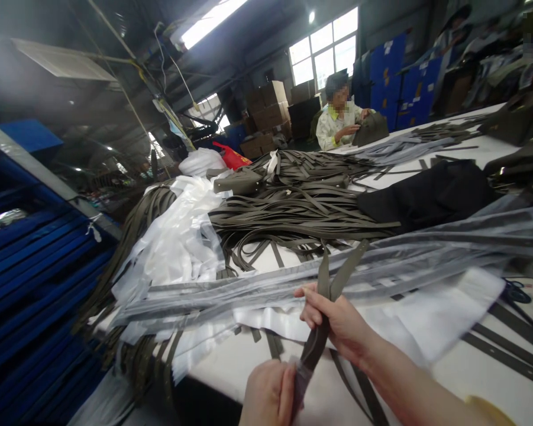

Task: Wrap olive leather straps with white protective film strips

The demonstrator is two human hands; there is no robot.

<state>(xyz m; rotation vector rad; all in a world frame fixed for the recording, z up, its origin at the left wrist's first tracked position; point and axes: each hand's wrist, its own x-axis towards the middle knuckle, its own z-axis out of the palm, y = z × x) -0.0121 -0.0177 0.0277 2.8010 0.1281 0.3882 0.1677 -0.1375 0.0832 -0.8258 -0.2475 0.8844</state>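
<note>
Over table [492,367], hands [341,322] gripping strap [319,337]

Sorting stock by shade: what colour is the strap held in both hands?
Dark olive green, matte. The strap, gripped by left hand and right hand, shows best in the head view.

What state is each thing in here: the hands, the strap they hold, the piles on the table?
Left hand: closed on the strap's lower end.
Right hand: gripping the strap higher up.
Olive strap: folded double, held above the table.
Strap pile: loose, tangled.
Clear plastic sleeves: lying flat across table.
Black cloth: bunched.
White table: partly covered.
</note>
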